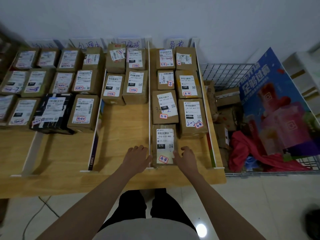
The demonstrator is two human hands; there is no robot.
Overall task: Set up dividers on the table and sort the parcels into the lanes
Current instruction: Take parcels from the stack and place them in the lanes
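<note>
Parcel (pixel 164 146) sits between both hands, long axis pointing away from the front desk (pixel 121 181) edge.
Right hand (pixel 186 159) touches its side, fingers loosely spread; left hand (pixel 138 157) relaxed across the divider (pixel 149 101).

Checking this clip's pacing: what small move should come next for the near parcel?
Probably slide the brown cardboard parcel labelled 070 forward against the parcel ahead: both hands, left and right, flank it, and it overhangs the lane's near edge.
</note>
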